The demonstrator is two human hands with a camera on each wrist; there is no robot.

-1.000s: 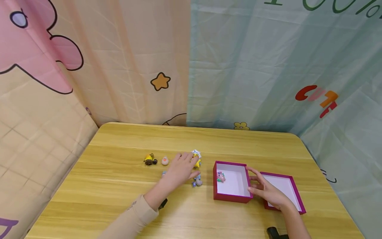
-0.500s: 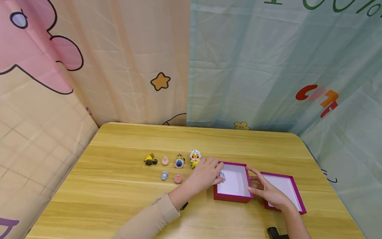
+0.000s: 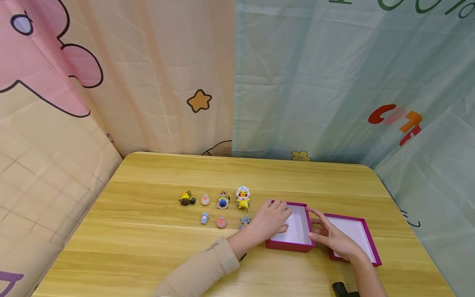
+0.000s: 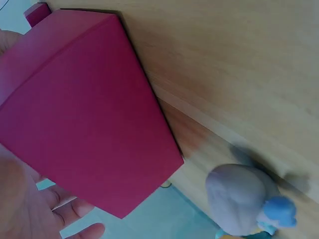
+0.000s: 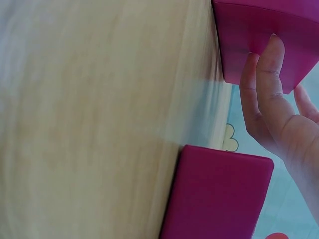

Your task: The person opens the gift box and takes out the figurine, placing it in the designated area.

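My left hand (image 3: 270,218) reaches over the left wall of the magenta box (image 3: 293,246), fingers over its white inside. The pink figurine is hidden; whether the fingers hold it I cannot tell. In the left wrist view, the box (image 4: 94,109) covers part of the hand (image 4: 35,209). My right hand (image 3: 332,238) rests at the box's right wall, fingers (image 5: 269,69) touching its outside. Left of the box stand several small figurines: a yellow one in a white hood (image 3: 243,198), a blue-and-white one (image 3: 223,201) and a grey-blue one (image 4: 237,196), partly behind the forearm in the head view.
The magenta lid (image 3: 354,235), white inside up, lies right of the box under the right hand. Farther left are a yellow-and-black toy (image 3: 186,199), a white duck (image 3: 205,200), a small blue figurine (image 3: 204,218) and a pink duck (image 3: 221,222). A printed curtain (image 3: 297,82) hangs behind the table.
My left hand has moved right from above the figurines to inside the box, covering the pink figurine. The right hand, box and lid have stayed in place.
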